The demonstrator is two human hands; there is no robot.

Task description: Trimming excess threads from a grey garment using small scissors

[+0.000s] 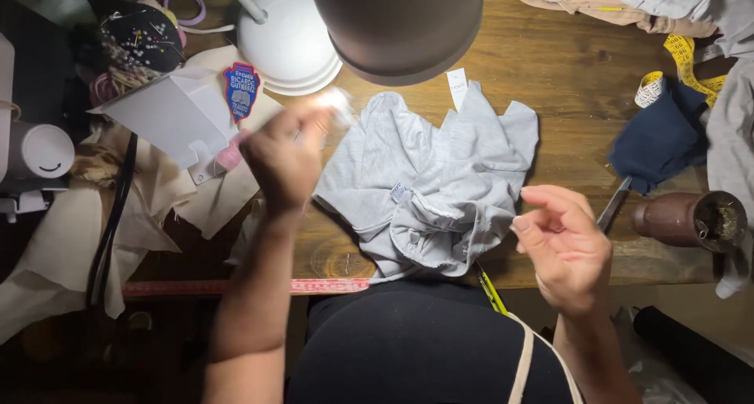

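Directly below the lamp shade (397, 27), a crumpled grey garment (432, 188) lies on the wooden bench (565, 82), bunched into folds with a small label showing near its middle. Raised above the garment's left edge, the left hand (287, 157) is motion-blurred; its fingers look curled together around something small and pale at the fingertips, though the blur hides what it is (and how tightly it is held). Near the garment's right edge, the right hand (561, 243) hovers with thumb and forefinger pinched close and the other fingers loosely bent; whether anything sits in the pinch I cannot tell. A red measuring tape (236, 287) runs along the bench's near edge. Cream cloth (71, 231) and a pincushion (141, 39) sit at the left, while a navy cloth (664, 137) and a yellow tape measure (687, 62) lie at the right.
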